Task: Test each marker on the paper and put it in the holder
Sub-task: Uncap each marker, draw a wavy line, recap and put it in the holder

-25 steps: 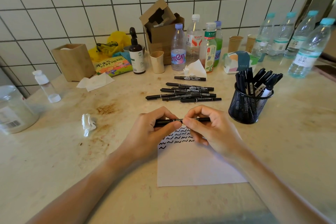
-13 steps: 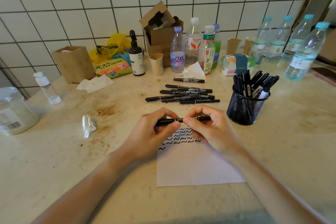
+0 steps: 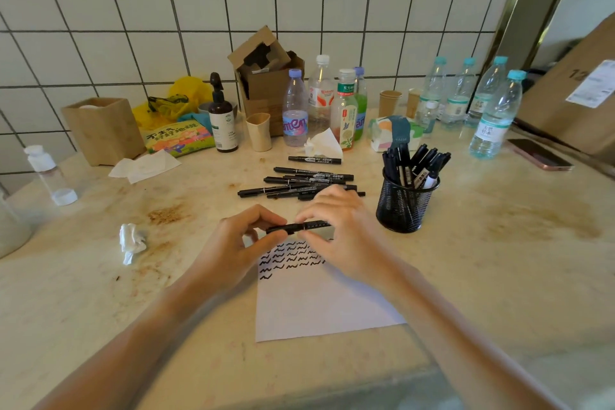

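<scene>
A black marker (image 3: 297, 227) lies level between both hands, just above the far edge of the white paper (image 3: 319, 306). My left hand (image 3: 236, 243) pinches its left end and my right hand (image 3: 346, 233) pinches the right part. Rows of black squiggles (image 3: 289, 256) fill the paper's top. Several black markers (image 3: 299, 181) lie loose in a pile behind my hands. The black mesh holder (image 3: 404, 206) stands to the right with several markers upright in it.
A crumpled tissue (image 3: 131, 241) lies at the left. Bottles (image 3: 296, 110), paper cups, a cardboard box (image 3: 266, 76), a tissue pack (image 3: 394, 133) and a wooden box (image 3: 103, 128) line the tiled wall. Water bottles (image 3: 496, 116) and a phone (image 3: 539, 154) sit at the right.
The marker and both hands stay over the paper's top edge. My hands have come closer together along the marker. The view has shifted slightly.
</scene>
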